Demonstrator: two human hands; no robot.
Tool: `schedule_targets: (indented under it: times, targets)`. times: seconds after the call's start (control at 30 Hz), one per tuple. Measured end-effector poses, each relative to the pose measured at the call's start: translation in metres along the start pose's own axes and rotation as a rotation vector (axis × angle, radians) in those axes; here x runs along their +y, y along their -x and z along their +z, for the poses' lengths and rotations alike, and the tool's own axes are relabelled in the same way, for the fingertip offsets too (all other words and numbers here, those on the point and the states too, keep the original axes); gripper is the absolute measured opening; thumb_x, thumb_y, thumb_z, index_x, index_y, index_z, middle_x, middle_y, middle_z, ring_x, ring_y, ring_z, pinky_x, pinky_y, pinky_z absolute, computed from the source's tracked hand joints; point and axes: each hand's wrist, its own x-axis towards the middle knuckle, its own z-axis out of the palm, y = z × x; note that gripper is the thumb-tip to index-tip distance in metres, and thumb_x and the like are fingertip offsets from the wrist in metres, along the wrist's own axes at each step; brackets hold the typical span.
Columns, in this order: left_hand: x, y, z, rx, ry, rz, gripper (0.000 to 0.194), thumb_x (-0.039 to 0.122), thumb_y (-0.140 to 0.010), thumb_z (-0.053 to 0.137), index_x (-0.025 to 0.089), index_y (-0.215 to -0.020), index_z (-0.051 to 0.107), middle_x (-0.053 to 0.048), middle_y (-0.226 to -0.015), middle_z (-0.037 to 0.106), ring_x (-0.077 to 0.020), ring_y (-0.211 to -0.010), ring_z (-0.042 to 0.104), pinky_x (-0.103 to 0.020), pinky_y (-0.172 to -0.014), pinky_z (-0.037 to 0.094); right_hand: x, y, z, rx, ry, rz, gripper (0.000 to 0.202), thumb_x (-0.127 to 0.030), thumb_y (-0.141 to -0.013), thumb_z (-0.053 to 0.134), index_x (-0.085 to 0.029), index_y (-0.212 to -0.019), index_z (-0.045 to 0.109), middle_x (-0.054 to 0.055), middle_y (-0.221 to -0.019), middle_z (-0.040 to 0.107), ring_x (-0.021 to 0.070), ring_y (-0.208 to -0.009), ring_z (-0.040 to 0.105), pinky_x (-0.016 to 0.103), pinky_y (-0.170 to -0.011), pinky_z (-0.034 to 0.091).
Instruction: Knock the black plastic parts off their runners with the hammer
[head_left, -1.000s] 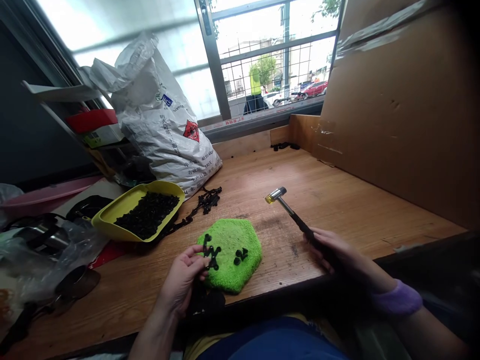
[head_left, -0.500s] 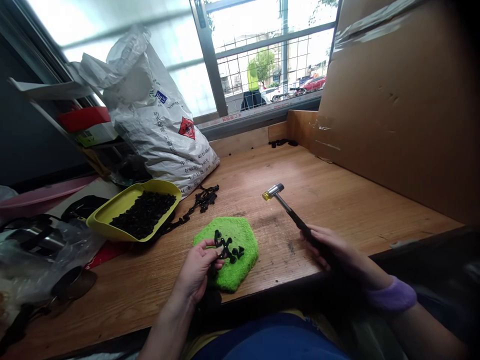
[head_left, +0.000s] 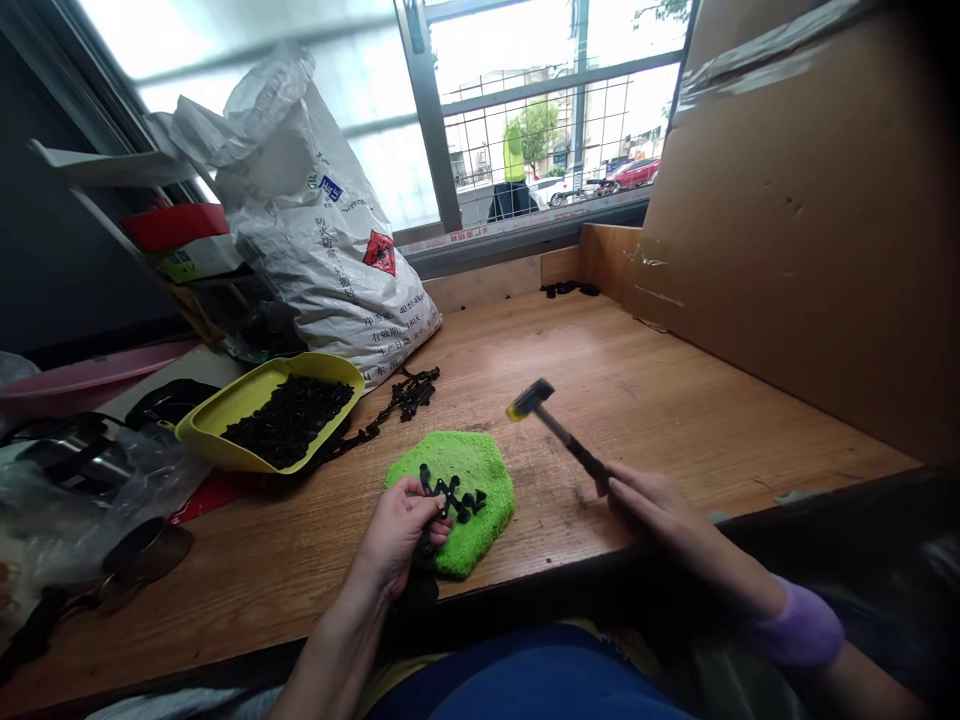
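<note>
My left hand (head_left: 401, 530) pinches a branched strip of small black rubber-like parts (head_left: 454, 497) over a fuzzy green hexagonal pad (head_left: 480, 470) near the table's front edge. Part of the strip is hidden under my fingers. To the right of the pad, my right hand (head_left: 637, 495) is wrapped around the dark handle of a small mallet (head_left: 559, 425). Its head, with a yellow face at one end, is raised to the upper right of the pad, apart from the strip.
A yellow scoop-shaped tray (head_left: 196, 428) full of small black pieces stands at the left, with more black strips (head_left: 409, 395) beside it. Behind leans a white woven sack (head_left: 300, 240). A large cardboard box (head_left: 795, 250) stands at the right, and a metal cup (head_left: 150, 550) lies front left.
The mallet's head has swung a little left and down toward the pad, with my right hand still on its handle. My left hand keeps its hold on the strip.
</note>
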Motion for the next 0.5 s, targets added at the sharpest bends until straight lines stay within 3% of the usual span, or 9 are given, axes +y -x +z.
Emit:
schedule_targets:
  times: [0.07, 0.3, 0.5]
  targets:
    - [0.002, 0.002, 0.001, 0.005, -0.004, -0.012, 0.035, 0.028, -0.062, 0.068, 0.02, -0.072, 0.036, 0.0, -0.047, 0.061, -0.0086, -0.039, 0.051, -0.016, -0.041, 0.041, -0.012, 0.004, 0.005, -0.078, 0.136, -0.073, 0.032, -0.04, -0.095, 0.031, -0.02, -0.105, 0.053, 0.004, -0.082, 0.058, 0.0201, -0.077, 0.054, 0.029, -0.07, 0.041]
    - [0.004, 0.004, 0.003, 0.008, 0.012, -0.013, 0.036, 0.029, -0.06, 0.068, 0.02, -0.069, 0.034, 0.002, -0.044, 0.058, -0.0086, -0.037, 0.05, -0.015, -0.038, 0.038, -0.041, 0.007, 0.018, -0.22, 0.6, -0.078, 0.026, -0.035, -0.096, 0.027, -0.02, -0.081, 0.042, 0.001, -0.064, 0.051, 0.0159, -0.054, 0.047, 0.027, -0.052, 0.028]
    - [0.002, 0.004, 0.002, 0.014, 0.007, 0.0, 0.034, 0.029, -0.063, 0.066, 0.02, -0.07, 0.034, 0.002, -0.044, 0.059, -0.0087, -0.038, 0.051, -0.016, -0.039, 0.039, -0.052, 0.006, 0.018, -0.166, 0.525, -0.107, 0.022, -0.032, -0.097, 0.024, -0.021, -0.086, 0.039, 0.0, -0.066, 0.051, 0.0151, -0.053, 0.046, 0.027, -0.052, 0.028]
